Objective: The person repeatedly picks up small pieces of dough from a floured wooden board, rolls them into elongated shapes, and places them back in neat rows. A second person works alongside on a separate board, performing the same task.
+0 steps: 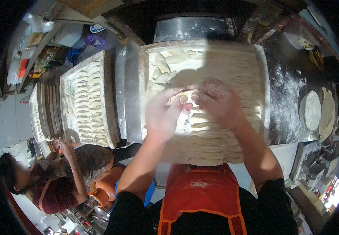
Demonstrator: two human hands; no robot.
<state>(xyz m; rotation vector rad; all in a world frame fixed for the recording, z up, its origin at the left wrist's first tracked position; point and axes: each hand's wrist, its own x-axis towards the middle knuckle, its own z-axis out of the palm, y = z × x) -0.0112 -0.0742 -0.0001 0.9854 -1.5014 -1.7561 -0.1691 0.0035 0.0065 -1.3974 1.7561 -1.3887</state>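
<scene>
Both my hands meet over a floured wooden tray [263, 76] lined with rows of folded dough dumplings [200, 125]. My left hand [163, 113] and my right hand [223, 102] hold a pale piece of dough [188, 93] between their fingers, blurred in part. A small reddish thing [188, 108] shows at my left fingertips; I cannot tell what it is. Flat dough pieces [162, 63] lie loose at the tray's upper left. The tray's right and lower parts are in shadow. Flour dusts my hands.
To the left, a second tray [108, 97] holds dumplings, with a stack of trays [50, 108] beyond it. A co-worker [57, 188] stands at lower left, hands near that stack. On the right are a floury metal worktop [284, 88], a bowl of flour [312, 111] and a dough sheet [327, 114].
</scene>
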